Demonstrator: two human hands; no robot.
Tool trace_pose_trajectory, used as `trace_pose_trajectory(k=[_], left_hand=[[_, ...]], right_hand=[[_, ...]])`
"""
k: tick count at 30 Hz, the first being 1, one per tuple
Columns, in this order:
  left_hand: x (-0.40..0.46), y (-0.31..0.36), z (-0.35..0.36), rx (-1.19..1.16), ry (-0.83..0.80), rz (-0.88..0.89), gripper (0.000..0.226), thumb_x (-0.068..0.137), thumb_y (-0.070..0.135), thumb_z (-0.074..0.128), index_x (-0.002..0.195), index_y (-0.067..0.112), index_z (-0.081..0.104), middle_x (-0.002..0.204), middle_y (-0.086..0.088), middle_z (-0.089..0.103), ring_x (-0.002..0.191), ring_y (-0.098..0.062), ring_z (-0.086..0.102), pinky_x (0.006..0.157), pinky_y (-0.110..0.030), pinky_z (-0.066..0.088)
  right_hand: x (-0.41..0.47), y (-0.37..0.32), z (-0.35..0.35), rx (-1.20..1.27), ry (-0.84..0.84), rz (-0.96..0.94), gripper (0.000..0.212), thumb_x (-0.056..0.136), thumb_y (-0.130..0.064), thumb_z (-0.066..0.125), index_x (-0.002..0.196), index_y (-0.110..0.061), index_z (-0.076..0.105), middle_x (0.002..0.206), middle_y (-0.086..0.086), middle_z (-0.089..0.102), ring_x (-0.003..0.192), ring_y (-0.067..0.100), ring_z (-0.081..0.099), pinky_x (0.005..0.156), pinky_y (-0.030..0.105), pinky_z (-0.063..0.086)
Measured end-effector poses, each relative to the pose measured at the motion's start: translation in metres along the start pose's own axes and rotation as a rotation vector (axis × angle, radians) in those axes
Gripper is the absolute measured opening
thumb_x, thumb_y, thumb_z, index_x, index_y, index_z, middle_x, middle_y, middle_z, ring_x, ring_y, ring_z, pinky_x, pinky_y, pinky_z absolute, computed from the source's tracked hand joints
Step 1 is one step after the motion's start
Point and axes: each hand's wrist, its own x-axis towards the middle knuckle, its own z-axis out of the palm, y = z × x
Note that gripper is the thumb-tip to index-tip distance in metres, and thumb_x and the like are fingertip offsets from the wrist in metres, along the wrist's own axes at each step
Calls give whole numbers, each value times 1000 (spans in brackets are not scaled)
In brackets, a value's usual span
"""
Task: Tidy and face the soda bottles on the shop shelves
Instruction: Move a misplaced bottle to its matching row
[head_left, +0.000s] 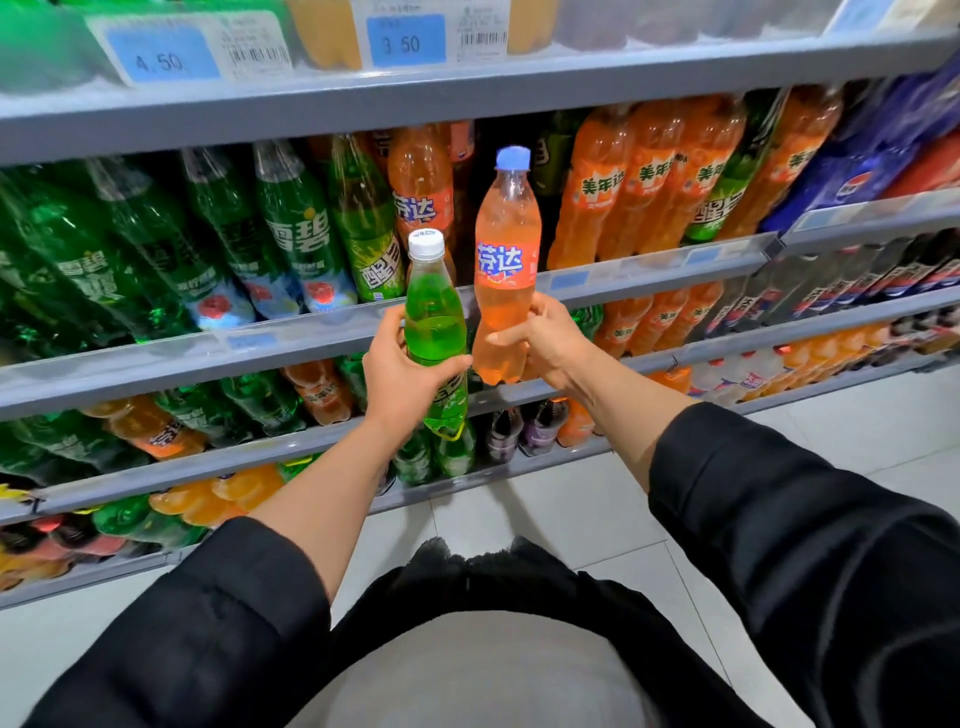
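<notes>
Two bottles are held up in front of the shelves, one in each hand. The left hand grips the middle of a green soda bottle with a white cap, filled with bright green drink. Just beside it, the right hand clasps the lower part of an orange soda bottle with a blue cap, holding pale orange drink; it stands higher than the green one. Both are upright and nearly touching. Behind them, the grey shelves carry rows of green, orange and dark bottles, with two blue price tags on top.
</notes>
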Motion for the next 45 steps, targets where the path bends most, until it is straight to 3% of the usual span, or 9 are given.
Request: trace_pose_trajectory(k=[5,10,16,19,26,31,35,39,45], left_hand=[[3,2,4,-29,-1,9,68,60,14,91,117,11,53,106,1,69,98,-12,68,92,-42,55],[5,4,6,-23,16,32,69,62,14,90,120,11,53,104,9,67,97,-4,66,92,-33,54],[9,3,4,-21,41,39,67,63,12,90,118,10,53,105,5,67,96,-3,65,91,-30,54],[14,3,2,-16,58,38,66,63,10,90,118,8,53,107,1,68,98,-7,66,92,-30,54],[21,0,2,-3,85,14,69,63,10,90,121,9,53,110,1,68,101,-7,65,93,-29,53],[25,-4,4,4,120,-8,68,62,9,89,120,9,53,107,5,67,98,0,64,93,-27,52],[24,-11,4,6,159,-32,72,61,10,90,122,7,52,113,-3,67,104,-11,64,96,-36,52],[25,-11,8,18,176,-40,71,60,12,91,120,11,53,111,-2,67,104,-13,65,95,-39,52],[27,-1,21,31,160,-36,70,61,11,90,120,8,53,109,-2,68,99,-7,65,92,-29,53]], right_hand=[[8,-12,0,-10,88,-160,55,65,17,72,111,-9,56,106,13,69,99,30,66,87,44,54],[13,-33,4,-33,176,-305,55,65,15,75,108,-12,56,96,3,68,83,10,65,72,24,54],[26,-49,2,-206,239,-432,52,64,16,72,108,-8,59,101,6,66,94,19,62,75,20,52],[37,-52,2,-214,255,-442,53,69,14,70,117,-6,58,106,7,65,98,20,61,84,29,52],[66,-45,-2,-281,234,-327,53,73,2,76,122,-9,58,115,9,66,107,22,61,94,36,51],[81,-48,-3,-405,120,-174,42,69,7,77,109,5,63,100,15,70,88,24,68,85,45,56],[83,-67,3,-488,42,-35,36,75,-2,77,107,8,63,104,10,66,100,21,60,82,30,48],[84,-72,2,-515,42,29,43,79,-7,75,116,10,59,105,7,57,101,16,49,87,27,40],[80,-66,5,-450,35,-18,34,76,-2,76,107,8,64,102,12,66,100,21,60,82,29,45]])
